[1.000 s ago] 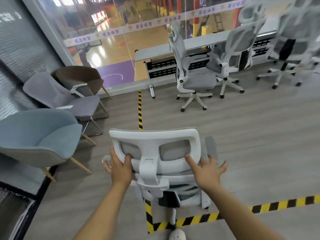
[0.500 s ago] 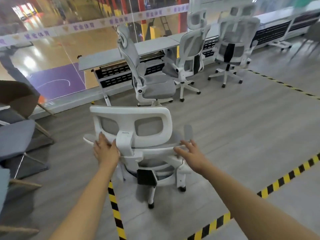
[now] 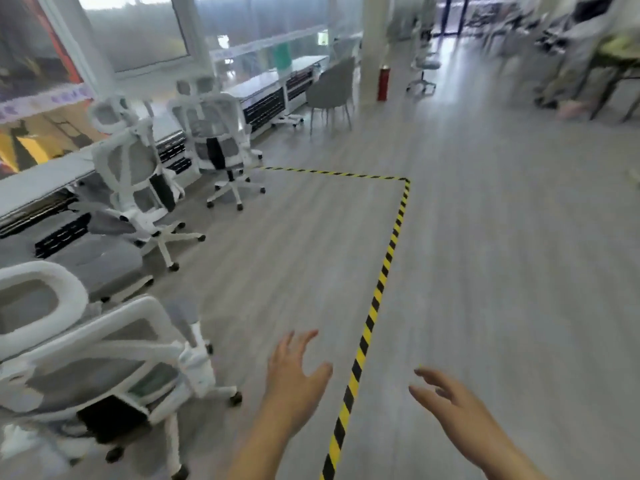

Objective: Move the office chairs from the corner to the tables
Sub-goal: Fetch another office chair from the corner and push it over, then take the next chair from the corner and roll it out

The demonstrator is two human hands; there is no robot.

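Both hands free, fingers spread: left hand (image 3: 294,372), right hand (image 3: 450,400). White chair (image 3: 104,358) just left of left hand, not touched. Striped tape (image 3: 377,292) between hands.

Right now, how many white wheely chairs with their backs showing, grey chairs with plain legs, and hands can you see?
White chairs: 3
Grey chair: 1
Hands: 2, left and right, both empty
Total: 6

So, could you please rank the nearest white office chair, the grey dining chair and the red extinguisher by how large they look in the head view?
1. Nearest office chair, though closeness to the camera inflates it.
2. Grey chair.
3. Red extinguisher, far off.
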